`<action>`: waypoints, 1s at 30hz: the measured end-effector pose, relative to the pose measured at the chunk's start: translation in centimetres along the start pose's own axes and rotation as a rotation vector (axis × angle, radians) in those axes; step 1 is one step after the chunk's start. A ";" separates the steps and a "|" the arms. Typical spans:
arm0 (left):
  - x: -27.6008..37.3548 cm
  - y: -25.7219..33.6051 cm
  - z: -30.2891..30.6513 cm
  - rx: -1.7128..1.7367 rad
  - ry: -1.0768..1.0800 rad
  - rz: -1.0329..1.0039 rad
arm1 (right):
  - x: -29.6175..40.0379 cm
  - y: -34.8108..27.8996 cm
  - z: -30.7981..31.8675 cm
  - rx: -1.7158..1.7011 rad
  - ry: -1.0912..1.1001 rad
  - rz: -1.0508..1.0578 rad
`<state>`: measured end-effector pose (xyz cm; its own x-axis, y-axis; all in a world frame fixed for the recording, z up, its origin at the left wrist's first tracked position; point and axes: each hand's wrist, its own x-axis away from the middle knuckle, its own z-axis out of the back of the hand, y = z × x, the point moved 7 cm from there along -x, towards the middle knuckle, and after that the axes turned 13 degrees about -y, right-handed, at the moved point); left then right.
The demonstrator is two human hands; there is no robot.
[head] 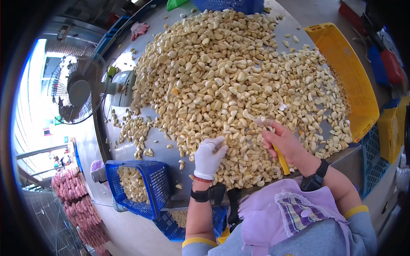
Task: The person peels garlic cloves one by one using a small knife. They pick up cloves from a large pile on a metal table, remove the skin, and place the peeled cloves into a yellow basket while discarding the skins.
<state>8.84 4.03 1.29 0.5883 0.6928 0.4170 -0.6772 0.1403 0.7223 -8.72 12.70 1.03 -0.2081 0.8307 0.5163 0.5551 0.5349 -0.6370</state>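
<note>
A broad heap of peeled garlic cloves (205, 76) covers much of the metal table (179, 204) in front of me. My right hand (278, 139) grips a yellow-handled knife (281, 160) over the near right part of the heap. Its blade points up and left among the cloves, close to a pale clove (247, 114); whether they touch is unclear. In a white glove, my left hand (208, 158) rests on the near edge of the cloves, fingers bent and thumb apart. Its palm is hidden, so I cannot tell whether it holds a clove.
A blue plastic basket (155, 182) of cloves stands tilted at the near left, above another blue basket (174, 230). An electric fan (80, 92) is at the left. A yellow crate (352, 80) borders the right side, and a pink glove (139, 29) lies at the far left.
</note>
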 end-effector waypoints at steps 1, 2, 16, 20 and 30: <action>0.0 -0.3 -0.3 0.279 -0.013 0.009 | 0.0 0.1 0.1 0.006 -0.022 0.023; 0.2 -0.3 -0.6 0.557 -0.025 0.021 | 0.0 0.1 0.0 0.014 -0.046 0.045; 1.8 4.0 -2.9 1.192 -0.015 -0.228 | 0.7 -0.6 -4.8 0.807 -0.403 0.181; 2.1 4.3 -2.6 1.142 0.017 -0.208 | 1.1 -0.2 -4.8 0.579 -0.423 -0.098; 1.3 3.9 -0.6 1.673 0.037 -0.450 | -0.4 1.5 -1.7 0.204 -0.212 -0.078</action>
<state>6.68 5.88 4.31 0.5616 0.8263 0.0437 0.6922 -0.4980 0.5224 -6.49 12.92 0.87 -0.4190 0.7883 0.4506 0.3624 0.6002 -0.7130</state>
